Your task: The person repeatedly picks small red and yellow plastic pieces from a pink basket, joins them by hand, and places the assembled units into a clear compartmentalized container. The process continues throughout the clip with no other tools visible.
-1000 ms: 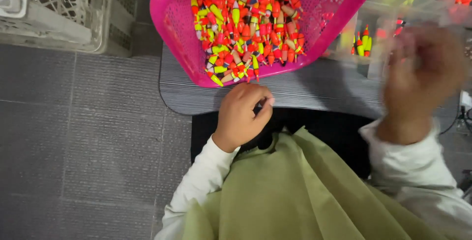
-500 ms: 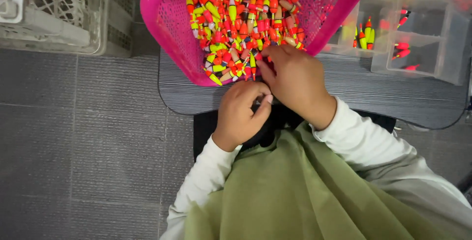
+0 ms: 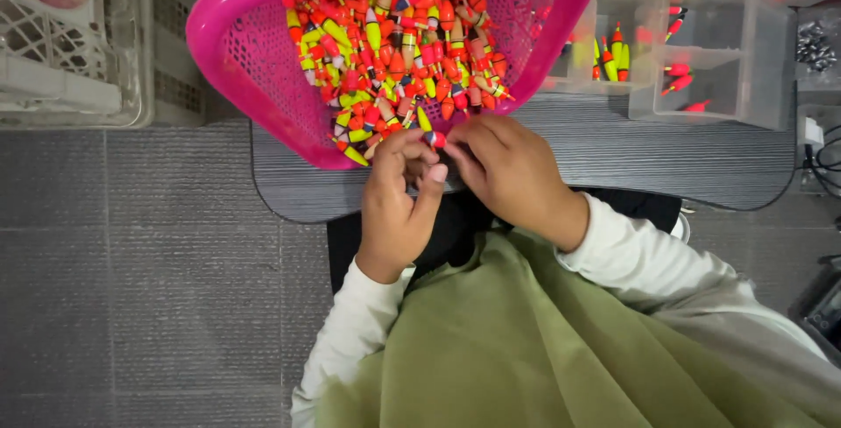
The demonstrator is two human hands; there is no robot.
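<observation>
Pinching together at the near rim of the pink basket [image 3: 229, 69], both hands meet over one small red float [image 3: 435, 139]: the left hand [image 3: 399, 205] has its fingers curled in tight, thumb and forefinger closed on the float's end, and the right hand [image 3: 508, 174] folds its fingertips against the same piece from the other side (which hand bears the load, I cannot tell). That float sits just outside the basket's lip, above the dark grey table [image 3: 613, 152]. Inside the tilted basket lies a heap of red, orange and yellow floats [image 3: 403, 42], far too many to count. To the right stands one clear compartment box [image 3: 745, 60] with a handful of floats sorted in. Bare tabletop lies open right of the hands; grey floor tiles [image 3: 131, 288] spread left, under one white crate [image 3: 70, 42].
</observation>
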